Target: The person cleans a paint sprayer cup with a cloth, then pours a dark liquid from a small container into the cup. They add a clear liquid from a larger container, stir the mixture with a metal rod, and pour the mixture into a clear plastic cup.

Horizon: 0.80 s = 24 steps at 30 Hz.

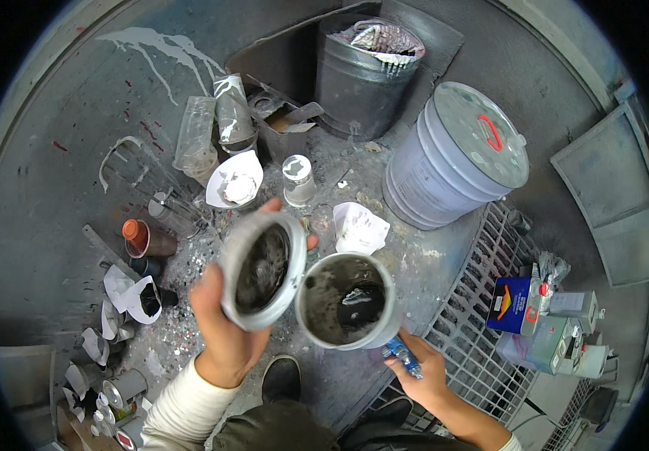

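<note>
My left hand (230, 327) is closed around a round grey lid (295, 252), its dark, wet-looking inside tilted towards me; the lid is slightly smeared by motion. Just to its right is an open grey cup (382, 278) with dark-stained walls and some dark, shiny liquid at the bottom. My right hand (420, 368) grips a blue metal fitting (402, 356) at the cup's lower right side; how the fitting joins the cup is hidden. The lid's edge and the cup's rim are close together, and I cannot tell whether they touch.
Beyond the cup lie white paper funnels (360, 228) and a clear plastic cup (299, 180). A large lidded pail (430, 165) and a paint-crusted drum (354, 86) stand farther back. A metal grating (475, 316) and several solvent cans (518, 304) are at right; used cups line the left.
</note>
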Each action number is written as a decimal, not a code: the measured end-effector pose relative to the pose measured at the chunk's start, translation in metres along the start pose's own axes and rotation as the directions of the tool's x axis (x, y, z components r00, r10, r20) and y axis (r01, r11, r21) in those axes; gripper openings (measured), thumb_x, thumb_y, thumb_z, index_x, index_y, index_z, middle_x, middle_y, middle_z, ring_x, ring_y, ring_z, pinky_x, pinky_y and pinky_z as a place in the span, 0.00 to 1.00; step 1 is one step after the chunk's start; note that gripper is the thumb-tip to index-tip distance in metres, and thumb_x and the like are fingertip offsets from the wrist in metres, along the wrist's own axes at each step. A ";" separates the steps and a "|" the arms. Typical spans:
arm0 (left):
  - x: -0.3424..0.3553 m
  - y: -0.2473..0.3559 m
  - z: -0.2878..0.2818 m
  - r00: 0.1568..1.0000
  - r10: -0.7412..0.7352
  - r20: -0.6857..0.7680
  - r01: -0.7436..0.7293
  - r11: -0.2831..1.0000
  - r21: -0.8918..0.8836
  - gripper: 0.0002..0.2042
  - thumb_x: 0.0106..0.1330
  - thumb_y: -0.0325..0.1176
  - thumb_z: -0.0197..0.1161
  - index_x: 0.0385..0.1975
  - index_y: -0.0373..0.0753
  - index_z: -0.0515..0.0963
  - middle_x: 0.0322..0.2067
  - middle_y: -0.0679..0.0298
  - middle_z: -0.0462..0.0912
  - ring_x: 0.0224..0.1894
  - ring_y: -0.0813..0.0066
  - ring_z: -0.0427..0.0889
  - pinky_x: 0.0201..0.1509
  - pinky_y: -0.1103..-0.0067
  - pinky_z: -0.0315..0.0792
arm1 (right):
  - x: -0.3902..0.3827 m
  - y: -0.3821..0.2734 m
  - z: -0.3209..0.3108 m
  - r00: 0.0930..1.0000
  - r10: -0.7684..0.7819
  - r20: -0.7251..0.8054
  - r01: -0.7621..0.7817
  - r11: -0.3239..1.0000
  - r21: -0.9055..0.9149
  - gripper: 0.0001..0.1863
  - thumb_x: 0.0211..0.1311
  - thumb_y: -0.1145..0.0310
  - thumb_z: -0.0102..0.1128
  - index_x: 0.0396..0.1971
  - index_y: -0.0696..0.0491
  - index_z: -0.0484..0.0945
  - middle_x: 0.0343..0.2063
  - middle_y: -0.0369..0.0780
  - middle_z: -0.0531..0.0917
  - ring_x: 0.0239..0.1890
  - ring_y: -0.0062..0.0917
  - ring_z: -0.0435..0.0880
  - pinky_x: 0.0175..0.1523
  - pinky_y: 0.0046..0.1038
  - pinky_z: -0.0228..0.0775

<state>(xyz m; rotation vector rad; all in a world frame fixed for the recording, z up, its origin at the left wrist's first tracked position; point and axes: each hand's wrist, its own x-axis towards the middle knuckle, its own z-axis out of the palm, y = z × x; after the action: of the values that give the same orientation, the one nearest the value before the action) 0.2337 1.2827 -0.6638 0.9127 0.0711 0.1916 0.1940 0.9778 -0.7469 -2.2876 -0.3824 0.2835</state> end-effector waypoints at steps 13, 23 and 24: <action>0.020 -0.021 -0.024 0.955 -0.276 -0.106 0.171 0.808 -0.564 0.45 0.71 0.70 0.37 0.73 0.33 0.60 0.62 0.41 0.74 0.56 0.50 0.80 0.59 0.63 0.74 | 0.000 0.029 -0.065 0.968 0.193 -0.159 -0.188 0.981 0.047 0.18 0.63 0.66 0.69 0.48 0.61 0.80 0.36 0.45 0.86 0.35 0.30 0.86 0.43 0.29 0.76; 0.011 -0.018 -0.057 0.935 -0.336 -0.113 0.220 0.801 -0.557 0.44 0.72 0.70 0.33 0.69 0.33 0.67 0.60 0.40 0.76 0.55 0.49 0.82 0.56 0.62 0.78 | 0.006 0.030 -0.077 0.937 0.339 -0.083 -0.281 0.874 0.397 0.13 0.68 0.63 0.67 0.41 0.58 0.81 0.28 0.34 0.83 0.24 0.17 0.81 0.30 0.22 0.77; 0.011 -0.016 -0.055 0.947 -0.317 -0.056 0.234 0.798 -0.556 0.45 0.72 0.71 0.33 0.68 0.33 0.67 0.60 0.40 0.76 0.55 0.48 0.82 0.56 0.62 0.78 | 0.010 0.024 -0.084 0.933 0.350 -0.085 -0.302 0.887 0.350 0.18 0.70 0.56 0.66 0.45 0.57 0.80 0.28 0.33 0.82 0.25 0.16 0.79 0.29 0.22 0.78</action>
<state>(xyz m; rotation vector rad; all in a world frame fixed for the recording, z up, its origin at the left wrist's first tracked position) 0.2388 1.3181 -0.7098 0.3056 0.2735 -0.0016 0.2349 0.9095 -0.7097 -2.0121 0.1269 0.3202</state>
